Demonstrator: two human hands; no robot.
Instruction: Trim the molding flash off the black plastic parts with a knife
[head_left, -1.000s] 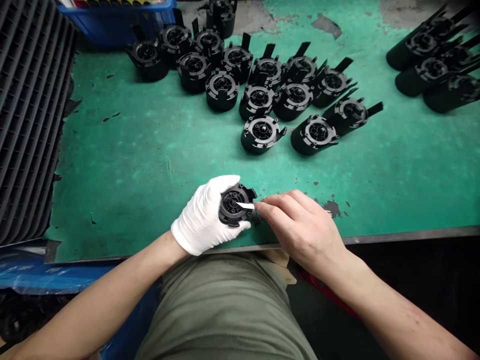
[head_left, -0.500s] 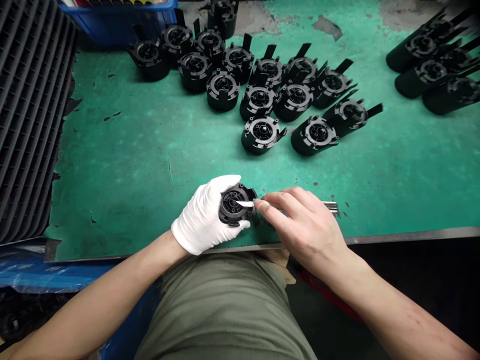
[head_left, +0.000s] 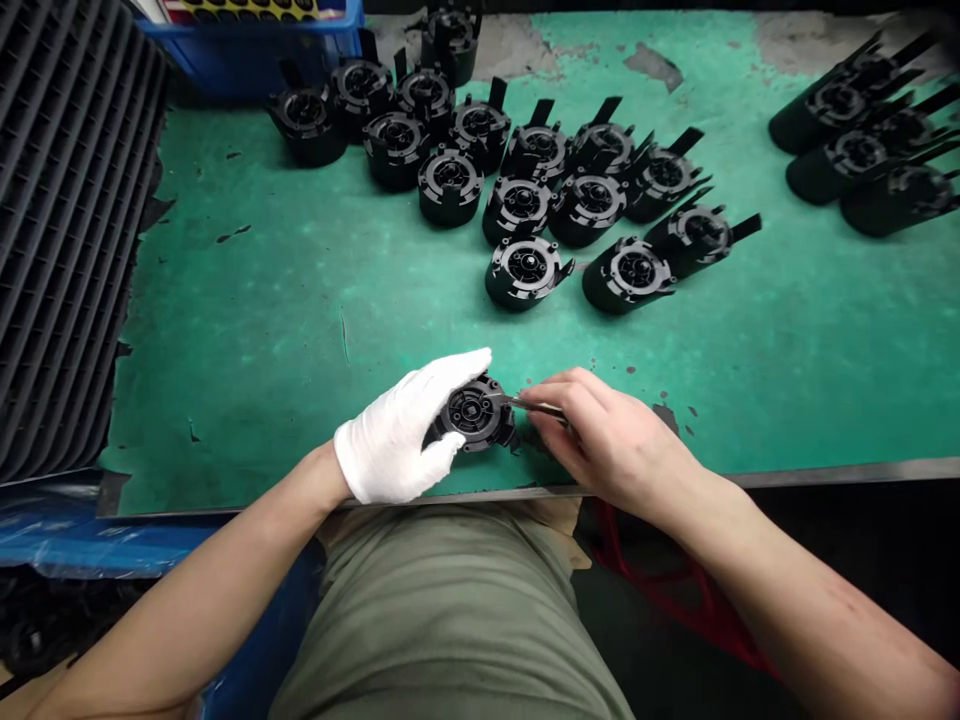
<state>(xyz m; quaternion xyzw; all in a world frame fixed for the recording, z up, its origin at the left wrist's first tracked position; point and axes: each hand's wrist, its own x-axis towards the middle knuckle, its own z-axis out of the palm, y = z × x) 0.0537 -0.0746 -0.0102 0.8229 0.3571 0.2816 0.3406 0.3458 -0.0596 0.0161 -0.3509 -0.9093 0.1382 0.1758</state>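
1. At the near edge of the green worn bench top (head_left: pixel 292 310), you have one black round plastic part (head_left: pixel 472 412) in work, a little left of the middle, with its ribbed face turned up.

2. Your left hand (head_left: pixel 405 430), in a white fabric glove, is closed around this part from the left side: the fingers lie along its far side and the thumb along its near side.

3. Your right hand (head_left: pixel 615 440), which is bare, pinches a slim metal blade tool (head_left: pixel 536 405) in a narrow grip. Its tip is at the right part of the rim; I cannot tell if it touches there.

4. About what is done: on this part I see no clear sign of a finished cut, because the details are too small. I judge that it is in the middle of handling, since both hands are busy at it.

5. About what is left: a group of black cylindrical plastic housings with thin tabs (head_left: pixel 525 268) stands at the far middle, and a second group of similar black housings (head_left: pixel 814 172) stands at the far right. From their look alone, I cannot say which group is finished and which is waiting.
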